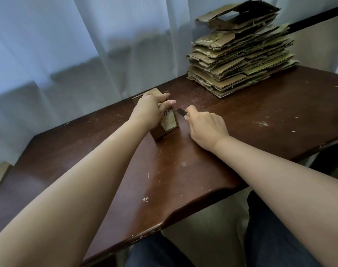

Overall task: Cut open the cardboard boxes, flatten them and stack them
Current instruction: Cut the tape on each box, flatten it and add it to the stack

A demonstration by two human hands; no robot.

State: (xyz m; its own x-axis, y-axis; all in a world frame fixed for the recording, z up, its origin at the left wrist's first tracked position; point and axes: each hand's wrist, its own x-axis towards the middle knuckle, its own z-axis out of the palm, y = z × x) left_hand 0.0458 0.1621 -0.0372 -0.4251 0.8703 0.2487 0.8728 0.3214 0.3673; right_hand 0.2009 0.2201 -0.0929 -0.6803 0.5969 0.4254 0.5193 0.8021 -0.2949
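Cutting open a small box at the back of the table

The left hand (151, 109) curls over the top of a small cardboard box (165, 125) and holds it down, close to the back edge of the table (183, 189). The right hand (206, 125) is wrapped tight around a knife (180, 112), and the blade tip sits right at the box's right side. A tall pile of flat cardboard (241, 60) waits at the back right corner, well apart from the box. To do this cut well, I think the left hand should press the box firmly so it cannot slide. Its fingers lie close to the blade, so they should stay up on top, out of the knife's way. The cut should go slowly along the seam.
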